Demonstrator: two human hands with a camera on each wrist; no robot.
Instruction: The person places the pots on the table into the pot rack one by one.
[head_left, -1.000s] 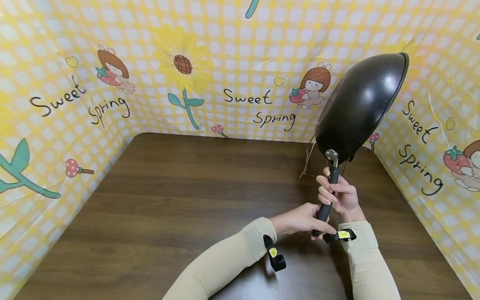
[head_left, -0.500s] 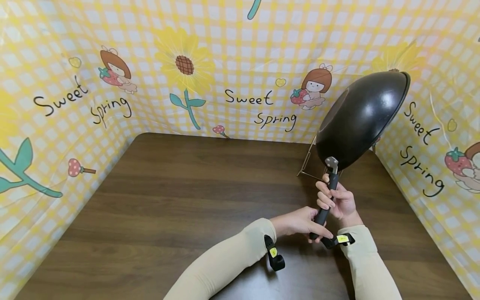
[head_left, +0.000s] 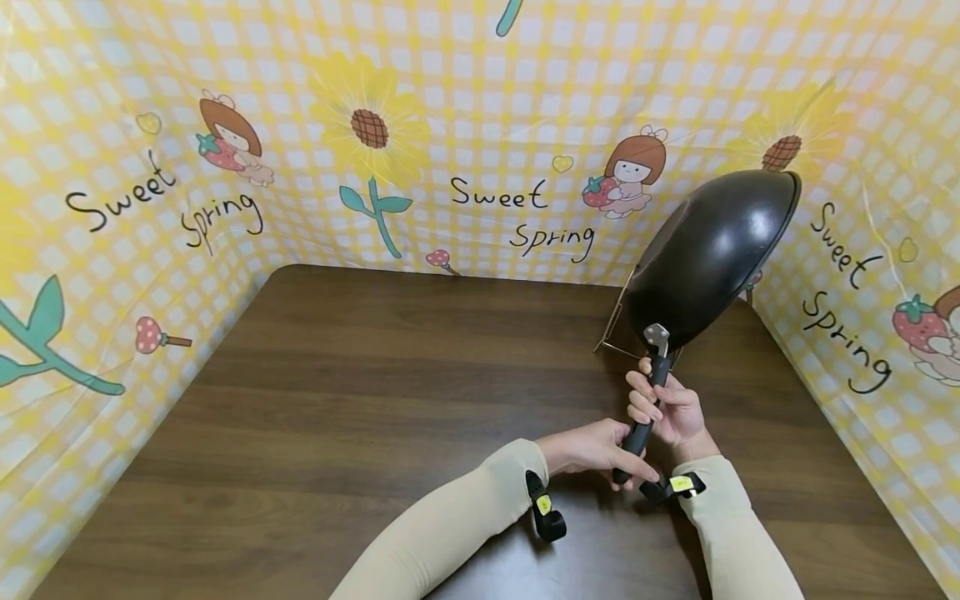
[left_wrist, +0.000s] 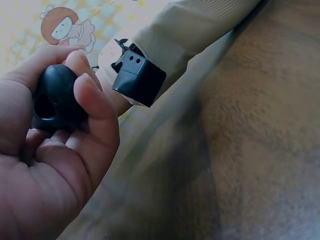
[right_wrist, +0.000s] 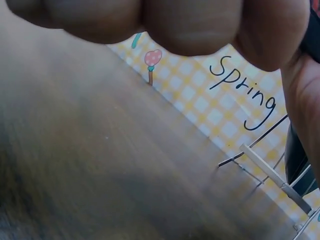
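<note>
A black wok (head_left: 708,258) stands tilted at the right of the head view, its rounded underside facing me. My right hand (head_left: 678,417) grips the upper part of its black handle (head_left: 660,371), just below the metal bracket. Lower down, my left hand (head_left: 592,447) holds the handle near its end, thumb across it. In the left wrist view the fingers curl round the handle's butt (left_wrist: 60,95), which has a hole. Behind the wok is a thin metal wire stand (head_left: 617,321), mostly hidden by it. Whether the wok touches the stand, I cannot tell.
A dark wood-grain table (head_left: 337,400) spreads to the left and in front. Yellow checked cloth (head_left: 300,167) with printed flowers and figures hangs around its back and sides. Black straps (head_left: 546,512) sit on both wrists over pale sleeves.
The wok has come down and slightly left, both hands moving with its handle. More of the printed flower behind its rim shows now. Both hands keep their grip.
</note>
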